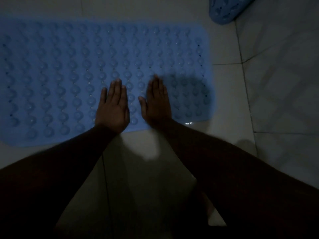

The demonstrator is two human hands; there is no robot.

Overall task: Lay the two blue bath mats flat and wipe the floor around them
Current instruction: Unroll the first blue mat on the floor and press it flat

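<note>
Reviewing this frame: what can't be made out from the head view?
- Second mat: head view, cut off by top edge; how it lies is unclear.
- Spread mat: left end runs past the left edge.
- Right hand: fingertips blurred by motion.
- Floor: too dim to judge wetness.

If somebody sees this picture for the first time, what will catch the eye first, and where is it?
First the large blue bath mat, flat across the upper left and middle of the dim tiled floor. Then the left hand and right hand, fingers straight, side by side on its near edge. At the top right corner, a second blue mat shows partly, seemingly curled.
</note>
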